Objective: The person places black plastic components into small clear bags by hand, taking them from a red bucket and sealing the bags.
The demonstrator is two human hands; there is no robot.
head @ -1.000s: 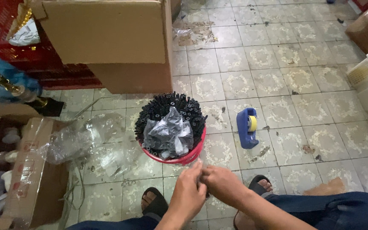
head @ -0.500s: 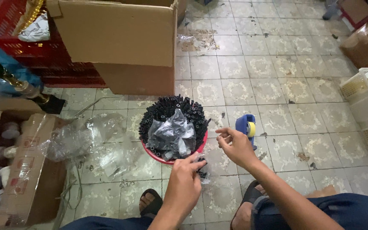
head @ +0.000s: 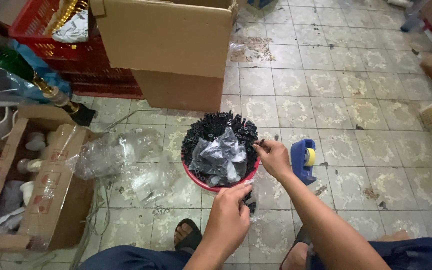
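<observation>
A red round tub (head: 202,181) on the tiled floor is packed with several upright black tubes (head: 216,127), with a crumpled grey plastic bag (head: 219,157) lying on top. My right hand (head: 274,157) is at the tub's right rim and pinches a small dark piece between thumb and fingers. My left hand (head: 231,210) is just in front of the tub, holding a clear plastic bag with small black pieces (head: 249,200) in it.
A blue tape dispenser (head: 304,160) stands right of the tub. Clear plastic wrap (head: 113,155) lies to the left, beside an open cardboard box (head: 51,190). A large cardboard box (head: 168,47) and a red crate (head: 41,30) stand behind. My sandalled foot (head: 188,236) is below.
My right hand has left my left hand and moved up and right to the tub's rim. My left hand stays low in front of the tub.
</observation>
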